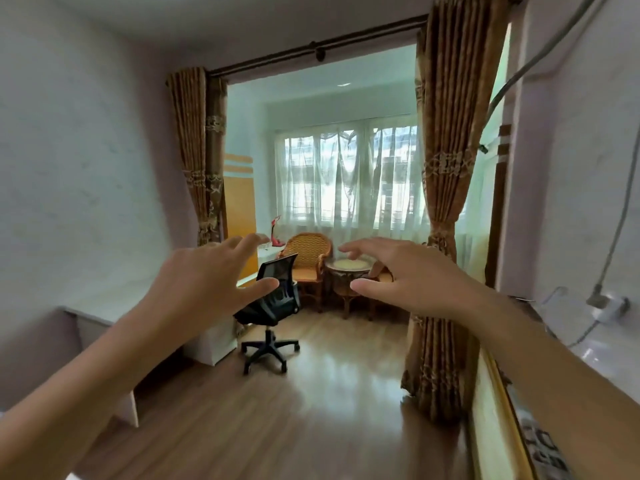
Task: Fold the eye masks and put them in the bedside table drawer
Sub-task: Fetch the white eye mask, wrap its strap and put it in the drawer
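Both hands are raised in front of the camera with nothing in them: the left hand (pixel 204 278) has its fingers spread and reaching forward, thumb out to the side, and the right hand (pixel 401 271) mirrors it, fingers loosely extended with the tips slightly drooped. They are apart from each other and touch nothing.

Past the hands, at about 12 o'clock, stands a black office chair (pixel 272 303) on the wooden floor (pixel 311 393), with a wicker armchair (pixel 308 254) and a small round wicker table (pixel 348 268) just behind it under the sheer-curtained window (pixel 349 174). A white desk (pixel 104 317) runs along the wall at 9 o'clock, and brown drapes (pixel 446 168) hang at 1 o'clock. At 3 o'clock a grey cable (pixel 613 237) runs down to a plug on a white surface (blurred, so its nature is hard to tell).

No eye masks, bedside table or drawer show anywhere in this view, so where they lie cannot be told. My reading is that the task is at its very start, or at least that no folding is under way, since the hands carry nothing. The next move would call for turning the head and body to find the eye masks (perhaps lower or to one side, beyond the edges of the view), then bringing both hands down to take hold of one.
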The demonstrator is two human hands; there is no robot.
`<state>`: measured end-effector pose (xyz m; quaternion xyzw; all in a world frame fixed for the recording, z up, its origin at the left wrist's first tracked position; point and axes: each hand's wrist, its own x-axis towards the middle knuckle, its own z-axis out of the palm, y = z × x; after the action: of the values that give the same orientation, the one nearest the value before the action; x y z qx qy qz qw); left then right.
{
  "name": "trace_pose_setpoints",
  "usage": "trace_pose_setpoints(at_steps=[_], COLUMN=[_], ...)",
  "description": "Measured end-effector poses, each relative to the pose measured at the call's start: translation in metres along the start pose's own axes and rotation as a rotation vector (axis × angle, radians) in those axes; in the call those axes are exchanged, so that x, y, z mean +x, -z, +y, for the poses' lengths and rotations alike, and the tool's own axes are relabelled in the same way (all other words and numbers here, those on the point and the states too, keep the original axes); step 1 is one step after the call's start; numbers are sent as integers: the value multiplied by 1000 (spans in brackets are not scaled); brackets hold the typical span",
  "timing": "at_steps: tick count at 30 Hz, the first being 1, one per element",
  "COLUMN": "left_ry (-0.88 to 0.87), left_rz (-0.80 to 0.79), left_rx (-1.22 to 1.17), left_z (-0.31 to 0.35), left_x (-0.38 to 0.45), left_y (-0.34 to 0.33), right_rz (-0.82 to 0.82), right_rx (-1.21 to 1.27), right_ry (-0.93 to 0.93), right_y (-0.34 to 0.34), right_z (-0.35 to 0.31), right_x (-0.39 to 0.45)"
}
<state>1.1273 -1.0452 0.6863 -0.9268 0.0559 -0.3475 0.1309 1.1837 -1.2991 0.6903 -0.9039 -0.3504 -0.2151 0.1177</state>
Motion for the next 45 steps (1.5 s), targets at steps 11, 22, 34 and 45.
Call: trace_pose_setpoints(at_steps=[11,22,34,45], left_ry=[276,624,865,945], left_rz=[-119,-217,-286,-411], left_rx=[96,218,425,600], left_z=[-80,-131,-200,-311], left_x=[73,179,187,127], left_y=[-133,-294,-326,-350], right_rz=[-47,-131,-156,-119], right_rx=[184,324,360,356], right_ry=[296,597,766,969], right_y=[-124,-248,-351,-409], right_z=[72,172,127,0], right_x=[211,448,569,652])
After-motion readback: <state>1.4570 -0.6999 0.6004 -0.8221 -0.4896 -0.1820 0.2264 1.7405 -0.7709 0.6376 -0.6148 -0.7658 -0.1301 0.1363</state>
